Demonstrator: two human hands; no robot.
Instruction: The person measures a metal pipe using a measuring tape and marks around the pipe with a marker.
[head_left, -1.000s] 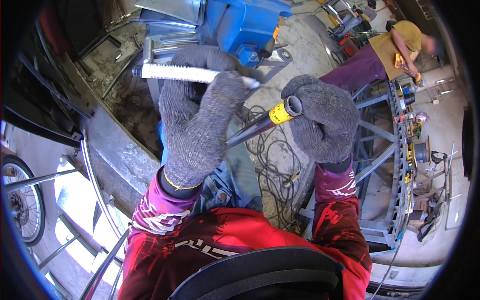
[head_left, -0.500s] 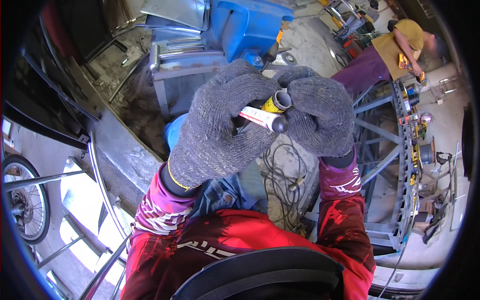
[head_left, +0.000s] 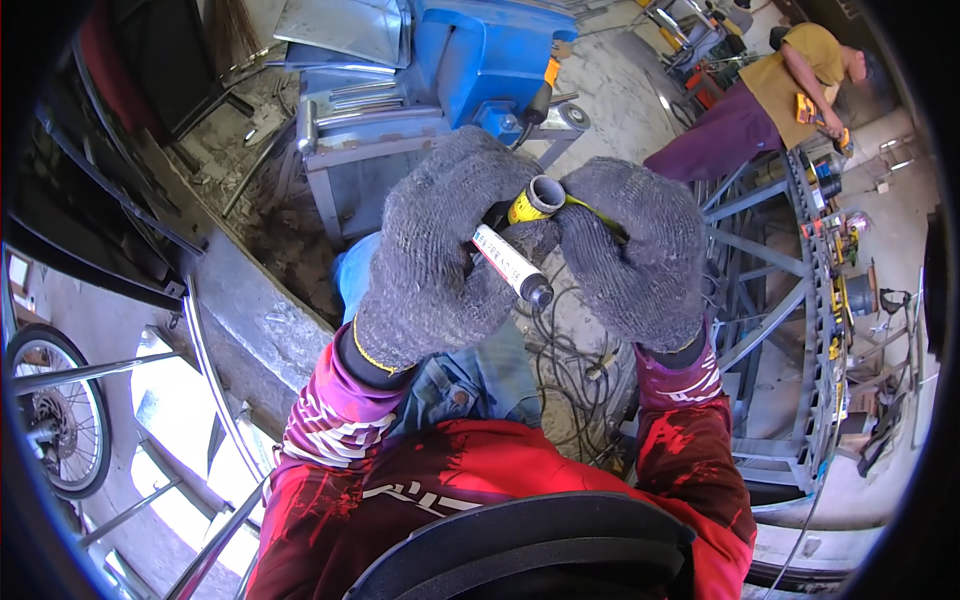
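My left hand [head_left: 440, 255], in a dark grey knit glove, is closed around a short metal tube [head_left: 545, 191]. A yellow strip with dark markings [head_left: 530, 207] wraps the tube just below its open end. The same hand also holds a white marker with a black cap [head_left: 512, 264], slanting down to the right below the tube. My right hand [head_left: 635, 255], gloved alike, is closed beside the tube. It pinches a loose length of yellow strip [head_left: 597, 217] that leads from the tube; most of its fingertips are hidden.
Ahead is a metal bench [head_left: 375, 150] with a blue machine cover [head_left: 480, 60] and cut pipes. A steel lattice frame [head_left: 765, 300] stands to the right, and a person [head_left: 790, 85] with a power tool works beyond it. Cables [head_left: 575, 370] lie on the floor; a wheel [head_left: 60, 410] is at left.
My right hand has moved slightly away from the tube, baring a length of yellow strip. The tube has shifted a little up and left, and the marker tilts more steeply downward.
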